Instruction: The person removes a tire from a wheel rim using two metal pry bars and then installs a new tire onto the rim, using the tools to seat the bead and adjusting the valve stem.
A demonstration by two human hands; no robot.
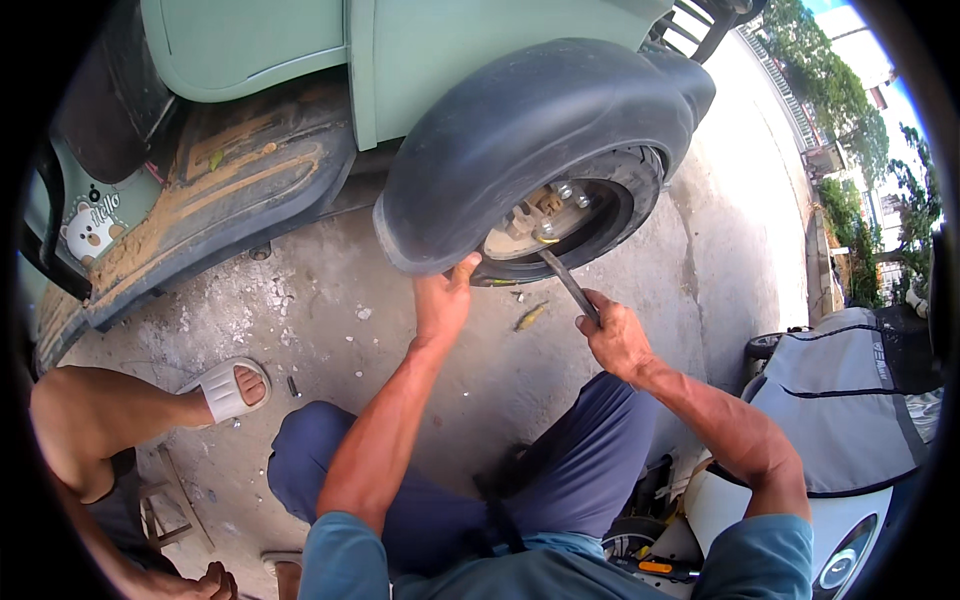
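Note:
My right hand [615, 335] is closed round a long flat metal tyre lever [568, 285]. The lever's far end reaches the lower inner edge of a black tyre [641, 185]. Inside the tyre sits a rusty hub [525, 222] with bolts and a pale disc. My left hand [443, 300] is raised to the tyre's lower left side, its thumb pressed there and the other fingers tucked behind the edge, mostly hidden. Over the wheel curves a dark plastic mudguard [520, 130], just above my left hand.
The pale green vehicle body [470, 50] and its muddy footboard [260, 160] fill the upper left. A person's sandalled foot [245, 385] and hand show at the lower left, by a wooden stool [178, 500]. A covered scooter [830, 400] stands at right. Debris dots the concrete [300, 300].

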